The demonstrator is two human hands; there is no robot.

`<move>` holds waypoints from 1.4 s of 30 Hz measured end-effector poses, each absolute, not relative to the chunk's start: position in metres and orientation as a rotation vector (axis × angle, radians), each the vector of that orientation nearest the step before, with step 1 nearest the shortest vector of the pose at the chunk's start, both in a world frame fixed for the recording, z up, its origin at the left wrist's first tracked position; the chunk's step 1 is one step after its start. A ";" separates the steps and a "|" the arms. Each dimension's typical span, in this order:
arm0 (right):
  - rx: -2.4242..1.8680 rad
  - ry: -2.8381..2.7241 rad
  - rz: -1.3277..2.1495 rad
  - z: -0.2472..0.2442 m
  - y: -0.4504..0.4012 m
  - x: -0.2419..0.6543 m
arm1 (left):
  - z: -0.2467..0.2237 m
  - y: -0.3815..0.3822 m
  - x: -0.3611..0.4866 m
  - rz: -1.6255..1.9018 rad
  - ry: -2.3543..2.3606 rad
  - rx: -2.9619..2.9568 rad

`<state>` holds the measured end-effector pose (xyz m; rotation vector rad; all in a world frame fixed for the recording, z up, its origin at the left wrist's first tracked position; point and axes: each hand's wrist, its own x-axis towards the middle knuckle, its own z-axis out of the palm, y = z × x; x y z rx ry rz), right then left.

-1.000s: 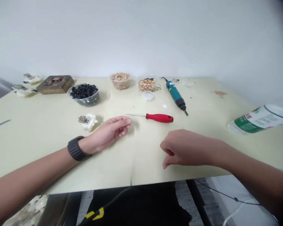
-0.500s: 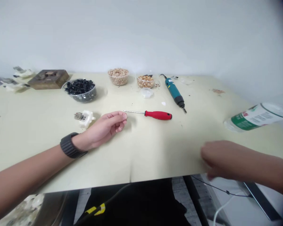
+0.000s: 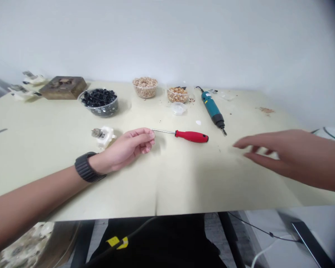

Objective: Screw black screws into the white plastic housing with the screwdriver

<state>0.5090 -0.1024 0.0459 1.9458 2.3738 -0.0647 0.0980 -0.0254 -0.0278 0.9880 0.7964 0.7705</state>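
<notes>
Right hand [image 3: 296, 154], fingers parted, mostly hides a white container [image 3: 331, 134]; left fingers [image 3: 141, 140] curled together, contents unclear

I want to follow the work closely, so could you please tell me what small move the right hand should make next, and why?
Probably the right hand should reach across to the red screwdriver handle: that hand is open with nothing between thumb and fingers, and the handle points toward its side, while the shaft ends beside the left hand.
</notes>
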 end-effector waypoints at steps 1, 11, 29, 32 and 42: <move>1.850 2.501 -0.149 0.048 -0.092 0.483 | -0.029 -0.025 0.098 0.767 0.787 0.972; 1.383 3.391 -0.578 -0.011 -0.036 0.339 | -0.034 -0.025 0.098 0.717 0.684 0.889; 1.146 3.792 -0.571 -0.042 -0.044 0.331 | -0.039 -0.035 0.103 0.629 0.658 0.963; 1.140 3.770 -0.568 -0.040 -0.046 0.333 | -0.041 -0.035 0.103 0.626 0.658 0.951; 1.156 3.761 -0.508 -0.040 -0.047 0.332 | -0.046 -0.034 0.103 0.631 0.645 0.918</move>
